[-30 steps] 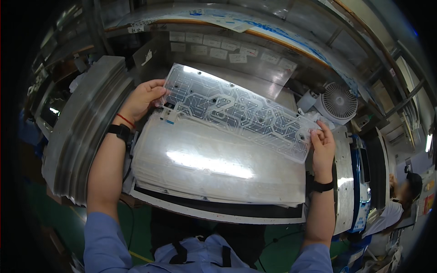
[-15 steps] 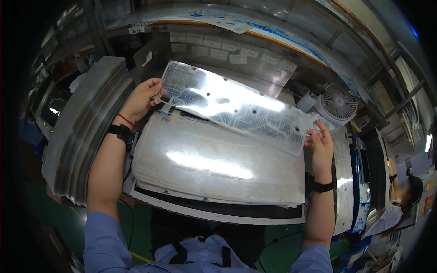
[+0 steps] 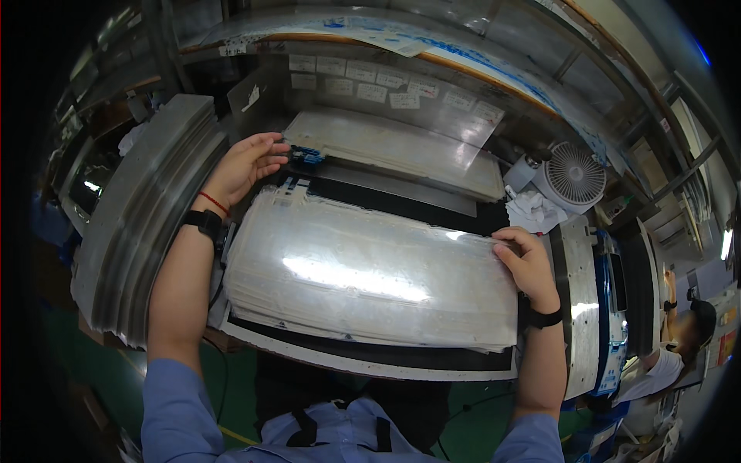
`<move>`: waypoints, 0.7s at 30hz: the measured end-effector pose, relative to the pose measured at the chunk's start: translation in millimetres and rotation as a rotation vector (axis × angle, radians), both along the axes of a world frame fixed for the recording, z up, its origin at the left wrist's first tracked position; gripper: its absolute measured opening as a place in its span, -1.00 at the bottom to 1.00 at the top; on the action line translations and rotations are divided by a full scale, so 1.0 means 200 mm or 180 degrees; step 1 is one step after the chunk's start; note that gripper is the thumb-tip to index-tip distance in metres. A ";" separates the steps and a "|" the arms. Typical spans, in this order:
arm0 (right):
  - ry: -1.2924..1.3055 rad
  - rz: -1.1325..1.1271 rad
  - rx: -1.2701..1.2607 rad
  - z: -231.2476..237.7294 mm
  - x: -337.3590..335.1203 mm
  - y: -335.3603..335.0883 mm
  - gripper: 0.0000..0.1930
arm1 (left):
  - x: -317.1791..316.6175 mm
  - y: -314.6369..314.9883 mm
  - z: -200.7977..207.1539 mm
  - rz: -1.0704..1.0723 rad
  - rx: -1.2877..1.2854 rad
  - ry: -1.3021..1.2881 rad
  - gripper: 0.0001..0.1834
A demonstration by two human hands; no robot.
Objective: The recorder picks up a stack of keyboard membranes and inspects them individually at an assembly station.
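A stack of clear plastic sheets (image 3: 370, 262) lies in front of me, its glossy top reflecting the light. My left hand (image 3: 251, 166) is past its far left corner, fingers stretched and apart, with nothing in it. Beside those fingertips are small blue pieces (image 3: 306, 155). At the stack's far right corner, my right hand (image 3: 529, 262) rests with curved fingers and thumb apart, seemingly touching the sheet edge. Behind lies another low stack of translucent sheets (image 3: 386, 150), apart from the near one.
Tall stacked grey plates (image 3: 147, 216) stand at the left. A white round fan (image 3: 573, 176) and crumpled white paper (image 3: 532, 210) are at the back right. Another metal plate (image 3: 580, 301) stands at the right, a person (image 3: 679, 339) beyond. A shelf edge (image 3: 463, 65) crosses above.
The clear patterned sheet that both hands held raised is out of them; where it lies I cannot tell. My left fingers have spread, and my right hand has come left onto the near stack's corner.
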State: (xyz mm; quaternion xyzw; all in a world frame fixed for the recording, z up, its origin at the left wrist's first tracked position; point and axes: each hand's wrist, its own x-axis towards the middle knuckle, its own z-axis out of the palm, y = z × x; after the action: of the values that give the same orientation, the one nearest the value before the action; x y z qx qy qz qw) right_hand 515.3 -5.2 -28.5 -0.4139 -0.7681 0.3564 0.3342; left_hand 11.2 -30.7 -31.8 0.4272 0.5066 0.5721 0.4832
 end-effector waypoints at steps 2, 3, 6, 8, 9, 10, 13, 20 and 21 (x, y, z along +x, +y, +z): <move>0.0305 -0.0001 0.0115 -0.01 0.01 0.01 -0.87 | 0.01 0.00 -0.01 -0.0028 -0.0030 0.0048 -0.64; 0.0451 -0.0036 -0.0013 -0.01 0.01 0.01 -0.88 | 0.00 0.00 -0.02 -0.0035 -0.0041 0.0074 -0.64; 0.0771 -0.0218 -0.0208 -0.01 0.02 0.01 -0.90 | -0.01 0.00 -0.01 -0.0122 -0.0039 0.0011 -0.66; 0.0825 -0.0437 -0.0084 -0.01 0.02 0.01 -0.89 | 0.00 -0.01 -0.01 -0.0250 -0.0047 -0.0106 -0.68; 0.0870 -0.0479 -0.0074 -0.01 0.02 0.02 -0.89 | 0.01 -0.02 0.01 -0.0340 -0.0045 -0.0175 -0.69; 0.0914 -0.0520 -0.0064 -0.01 0.02 0.02 -0.89 | 0.02 -0.02 0.02 -0.0430 -0.0042 -0.0243 -0.69; 0.1028 -0.0665 -0.0109 -0.02 0.04 0.04 -0.89 | 0.02 -0.03 0.03 -0.0807 -0.0159 0.0238 -0.74; 0.1260 -0.0902 -0.0102 0.02 -0.01 0.01 -0.87 | 0.00 -0.01 -0.02 -0.0610 0.0068 0.0490 -0.84; 0.1355 -0.0953 -0.0171 0.02 -0.01 0.01 -0.87 | 0.00 0.01 -0.04 -0.0454 0.0152 0.0332 -0.85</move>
State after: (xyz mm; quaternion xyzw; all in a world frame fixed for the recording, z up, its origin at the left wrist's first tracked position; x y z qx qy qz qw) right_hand 513.6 -2.5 -24.5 -0.4473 -0.6009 0.4023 0.5262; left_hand 12.1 -28.2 -39.5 0.5028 0.4856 0.5252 0.4854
